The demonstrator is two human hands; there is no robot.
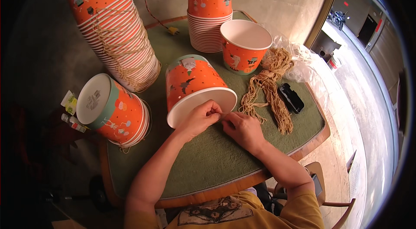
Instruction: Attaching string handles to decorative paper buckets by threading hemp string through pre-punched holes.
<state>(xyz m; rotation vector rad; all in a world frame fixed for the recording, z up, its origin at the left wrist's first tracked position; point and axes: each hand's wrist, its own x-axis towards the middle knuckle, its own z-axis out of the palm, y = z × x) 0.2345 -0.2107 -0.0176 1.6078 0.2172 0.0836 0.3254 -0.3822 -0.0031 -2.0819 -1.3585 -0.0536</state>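
Note:
An orange paper bucket (196,80) with a green band and printed figures lies on its side, its white mouth turned toward me. In front of its rim my left hand (199,119) is closed in a pinch. My right hand (245,132) pinches too, its fingertips meeting the left ones. Between them runs a thin strand that looks like string, mostly hidden by the fingers. Right of the bucket lies a loose bundle of tan string (272,90), with a small black plastic tray (291,98) beside it.
An upright open bucket (247,47) stands behind the string, beside a nested stack (209,16). A tall string-wrapped stack (117,38) leans at left, above a short tilted stack (117,109). A yellow plug (173,31) lies far back; clear plastic (303,70) bunches at right.

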